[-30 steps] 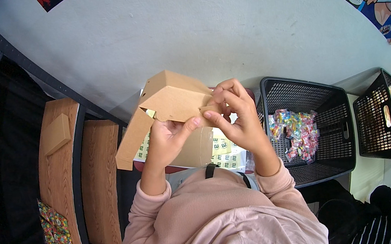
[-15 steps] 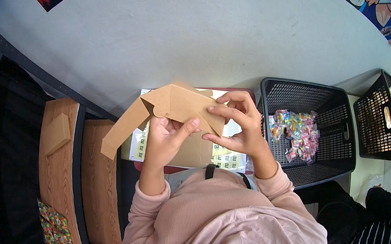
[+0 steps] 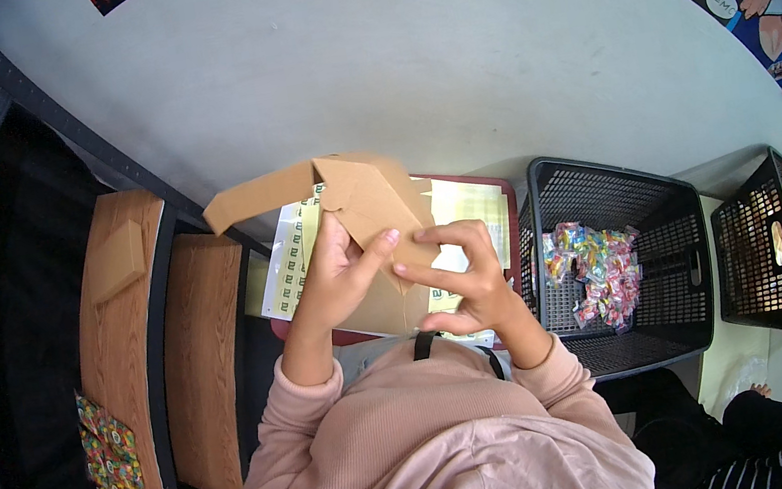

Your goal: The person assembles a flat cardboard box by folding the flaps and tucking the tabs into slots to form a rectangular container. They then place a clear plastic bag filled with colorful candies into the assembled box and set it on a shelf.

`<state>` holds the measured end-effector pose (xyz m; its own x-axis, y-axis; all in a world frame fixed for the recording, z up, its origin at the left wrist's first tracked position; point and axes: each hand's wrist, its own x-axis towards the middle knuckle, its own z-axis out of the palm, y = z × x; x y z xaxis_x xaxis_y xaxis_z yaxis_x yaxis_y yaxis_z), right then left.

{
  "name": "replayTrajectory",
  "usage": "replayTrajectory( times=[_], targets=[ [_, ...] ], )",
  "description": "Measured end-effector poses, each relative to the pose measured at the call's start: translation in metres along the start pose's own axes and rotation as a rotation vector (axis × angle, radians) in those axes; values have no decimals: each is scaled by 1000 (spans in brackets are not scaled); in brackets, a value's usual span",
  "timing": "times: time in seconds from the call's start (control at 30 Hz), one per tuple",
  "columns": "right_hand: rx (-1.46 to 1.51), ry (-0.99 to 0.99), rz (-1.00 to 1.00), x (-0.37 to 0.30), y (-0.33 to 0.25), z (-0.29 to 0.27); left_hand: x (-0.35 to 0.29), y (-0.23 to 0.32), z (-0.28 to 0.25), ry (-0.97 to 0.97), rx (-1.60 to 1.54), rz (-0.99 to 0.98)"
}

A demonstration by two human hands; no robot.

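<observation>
A brown cardboard box (image 3: 376,196), partly folded, is held up in front of my chest, with a long flap standing out to the left. My left hand (image 3: 346,269) grips its near side, thumb on the panel and fingers partly hidden behind. The fingers of my right hand (image 3: 473,281) are stretched out and apart. Two of its fingertips touch the box's right part, while the thumb sits lower, away from it. Below the box, sheets of yellowish printed labels (image 3: 290,260) lie on a dark red-edged surface (image 3: 513,226).
To the right stands a black plastic crate (image 3: 663,305) with small colourful wrapped packets (image 3: 598,274). Beyond it is a second black basket (image 3: 767,259). On the left, a wooden shelf (image 3: 117,336) bears a flat cardboard box (image 3: 119,262) and colourful packets (image 3: 116,468). A person's dark-clothed leg (image 3: 761,422) shows lower right.
The box has turned and tilted, its long flap swinging up. My right hand has shifted lower, its thumb moving away from the box's corner. My left hand keeps its grip.
</observation>
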<state>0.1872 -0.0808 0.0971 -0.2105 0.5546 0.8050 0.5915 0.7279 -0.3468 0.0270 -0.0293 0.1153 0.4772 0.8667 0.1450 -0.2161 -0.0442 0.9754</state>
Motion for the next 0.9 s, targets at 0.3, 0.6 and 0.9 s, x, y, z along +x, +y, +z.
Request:
replayTrajectory(
  times=[0.3, 0.6, 0.9],
  targets=[
    [83, -133, 115, 22, 10, -18, -6, -1, -14, -633, 267, -271],
    [113, -185, 58, 2, 22, -26, -5, -14, -8, -497, -14, -401],
    [123, -305, 32, -1, 22, -25, -5, -22, -9, -422, -71, -455]
  ],
)
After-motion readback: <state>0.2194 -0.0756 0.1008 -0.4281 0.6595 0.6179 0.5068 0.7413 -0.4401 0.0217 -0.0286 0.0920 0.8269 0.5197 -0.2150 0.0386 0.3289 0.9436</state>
